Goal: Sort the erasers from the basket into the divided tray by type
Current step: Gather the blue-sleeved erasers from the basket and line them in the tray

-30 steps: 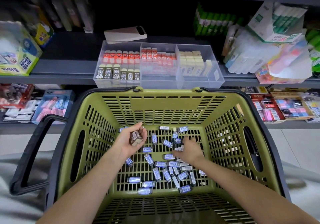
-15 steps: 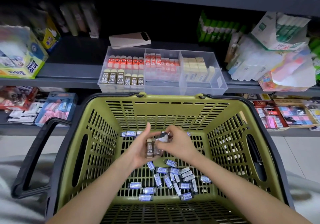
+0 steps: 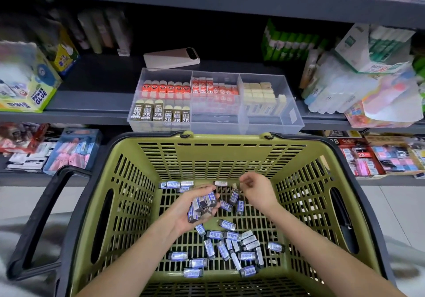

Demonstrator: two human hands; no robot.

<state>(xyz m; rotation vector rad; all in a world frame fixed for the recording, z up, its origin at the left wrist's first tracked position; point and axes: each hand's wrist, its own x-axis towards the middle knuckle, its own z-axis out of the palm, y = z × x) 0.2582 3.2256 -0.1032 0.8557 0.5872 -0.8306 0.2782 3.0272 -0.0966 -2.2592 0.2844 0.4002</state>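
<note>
Inside the basket (image 3: pixel 128 204) | your left hand (image 3: pixel 190 214) cups several erasers (image 3: pixel 203 203), count hidden by fingers | right hand (image 3: pixel 258 193) pinched, contents too blurred to tell | loose erasers (image 3: pixel 230 243) on its floor | tray (image 3: pixel 296 121) beyond its far rim

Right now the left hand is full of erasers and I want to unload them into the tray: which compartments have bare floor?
The tray's front strip is bare in the middle and right compartments, bordered by the red erasers and cream erasers behind. The left compartment is crowded: 2B erasers fill its front. The left hand holds blue ones.
</note>
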